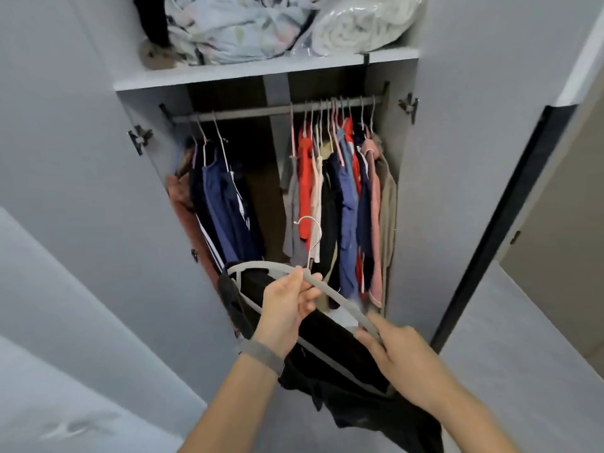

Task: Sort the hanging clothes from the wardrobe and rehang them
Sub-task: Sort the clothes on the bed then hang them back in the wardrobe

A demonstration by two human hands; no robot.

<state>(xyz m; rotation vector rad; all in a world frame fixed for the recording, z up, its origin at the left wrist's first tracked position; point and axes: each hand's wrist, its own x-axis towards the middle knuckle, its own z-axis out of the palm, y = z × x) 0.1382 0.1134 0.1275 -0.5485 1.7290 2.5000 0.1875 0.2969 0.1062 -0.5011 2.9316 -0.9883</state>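
Before the wardrobe [408,191], hanger [333,294] in both hands.

No readable text, label, brand or number anywhere: none on the clothes [340,197], the hanger [330,292] or the wardrobe [434,178].

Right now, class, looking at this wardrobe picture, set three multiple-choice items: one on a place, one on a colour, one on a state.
1. Where on the rail is the gap?
A. far right end
B. middle
C. nowhere

2. What colour is the garment on the held hanger?
A. red
B. white
C. black

3. What are the hands doing?
A. both grip the hanger
B. both hang idle
C. one grips the rail

Answers:
1 B, bare rail parts two groups of clothes.
2 C, dark cloth hangs from the grey hanger.
3 A, left hand and right hand each hold the hanger's arm.
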